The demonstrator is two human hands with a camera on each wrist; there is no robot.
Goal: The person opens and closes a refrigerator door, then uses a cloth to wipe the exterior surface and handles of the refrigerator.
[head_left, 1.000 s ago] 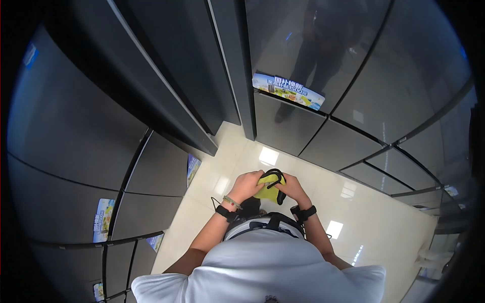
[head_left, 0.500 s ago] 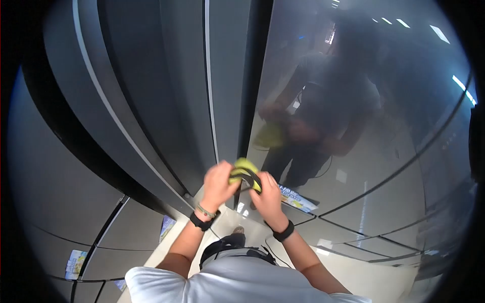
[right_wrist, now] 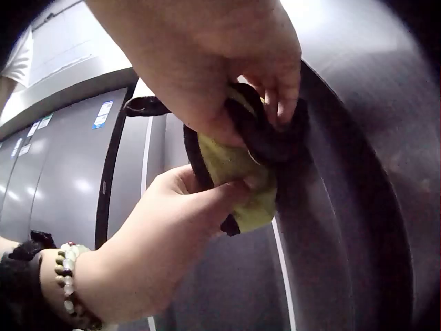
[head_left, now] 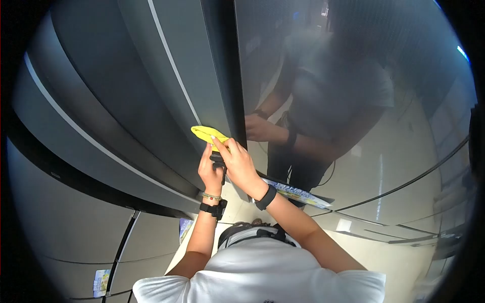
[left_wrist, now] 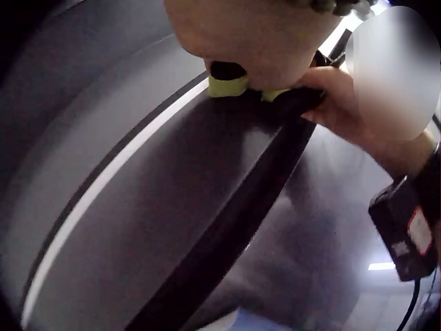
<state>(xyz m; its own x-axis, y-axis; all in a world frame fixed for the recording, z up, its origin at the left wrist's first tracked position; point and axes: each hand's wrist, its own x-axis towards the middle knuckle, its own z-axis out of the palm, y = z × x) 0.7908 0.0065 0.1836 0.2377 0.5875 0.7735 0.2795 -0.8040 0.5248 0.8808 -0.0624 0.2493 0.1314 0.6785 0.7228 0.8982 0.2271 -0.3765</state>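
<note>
A yellow-green cloth with black edging is held between both hands, up by the dark cabinet fronts. My left hand pinches its lower part from below; in the right wrist view the left thumb lies along the cloth. My right hand grips the cloth from the other side, its fingers curled at the black strap. Little of the cloth shows in the left wrist view, where the left hand covers most of it.
A glossy dark panel on the right reflects the person. Grey vertical panels with light strips stand on the left. A printed label sticks out from the panel's lower edge. Pale floor lies below.
Both hands have risen with the cloth from waist height toward the panels. The cloth has turned, more yellow shows, and the hands are closer together. The head view has shifted.
</note>
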